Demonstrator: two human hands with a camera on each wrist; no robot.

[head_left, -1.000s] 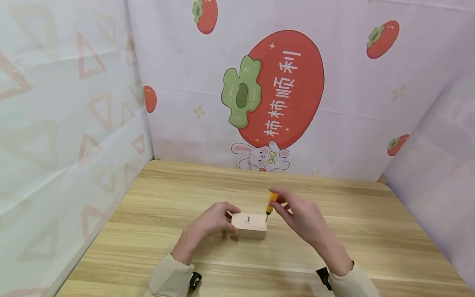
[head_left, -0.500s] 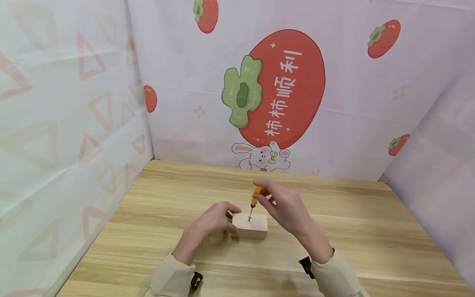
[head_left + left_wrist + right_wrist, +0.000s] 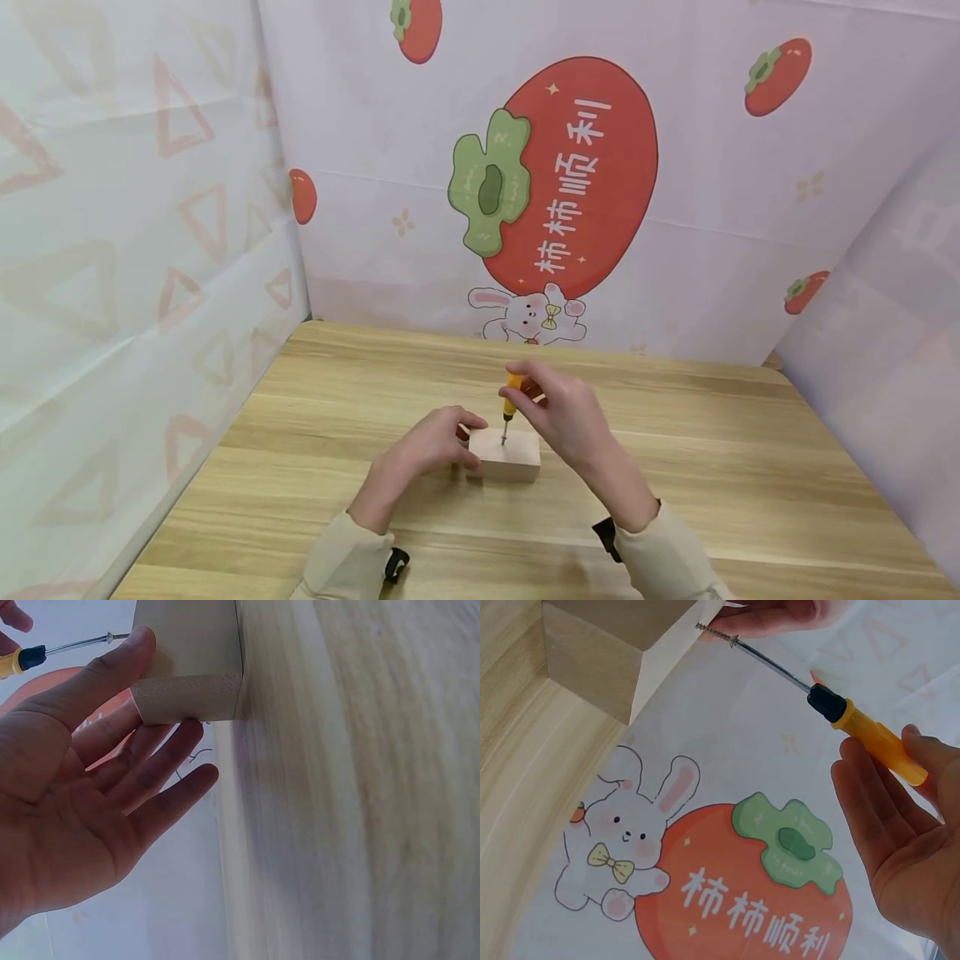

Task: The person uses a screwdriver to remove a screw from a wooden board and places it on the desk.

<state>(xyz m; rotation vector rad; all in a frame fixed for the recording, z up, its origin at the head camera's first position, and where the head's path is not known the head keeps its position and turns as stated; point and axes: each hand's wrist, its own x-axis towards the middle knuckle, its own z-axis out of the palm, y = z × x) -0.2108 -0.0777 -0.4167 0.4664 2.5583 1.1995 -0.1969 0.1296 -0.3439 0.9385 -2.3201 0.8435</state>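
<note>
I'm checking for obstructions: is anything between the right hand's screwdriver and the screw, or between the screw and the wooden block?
Nothing visible is. The right hand holds the screwdriver with its tip at the head of the screw, whose point meets the wooden block. The left hand grips the block's end, clear of the screw.

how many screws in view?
1. The screw stands in the top face of the wooden block, its head at the tip of the screwdriver. Others could be hidden behind the block.
</note>
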